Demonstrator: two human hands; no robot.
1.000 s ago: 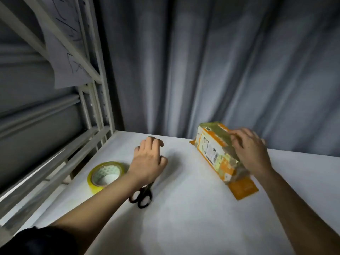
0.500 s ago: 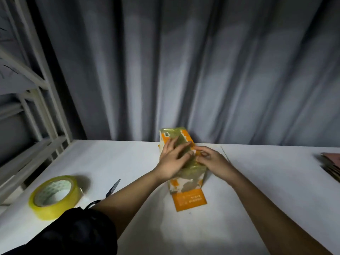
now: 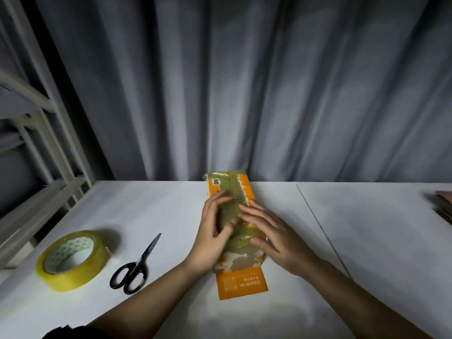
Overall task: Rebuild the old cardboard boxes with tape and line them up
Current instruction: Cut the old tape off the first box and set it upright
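A narrow orange cardboard box (image 3: 230, 189) lies lengthwise on the white table (image 3: 151, 206), with a wide strip of yellowish tape running along its top. An orange flap sticks out flat at its near end. My left hand (image 3: 212, 231) lies flat on the box's left side and top, fingers spread over the tape. My right hand (image 3: 271, 236) presses flat on the top and right side, fingers pointing left. A yellow tape roll (image 3: 71, 260) rests at the left, with black scissors (image 3: 137, 267) beside it.
A white metal rack (image 3: 41, 152) stands along the table's left edge. Grey curtains (image 3: 269, 81) hang behind the table. A stack of flat brown cardboard (image 3: 444, 204) shows at the far right edge. A seam (image 3: 318, 226) divides two tabletops right of the box.
My left hand left the scissors and came onto the box. Both hands have slid along the taped top toward me, and my view has turned right, centring the box.
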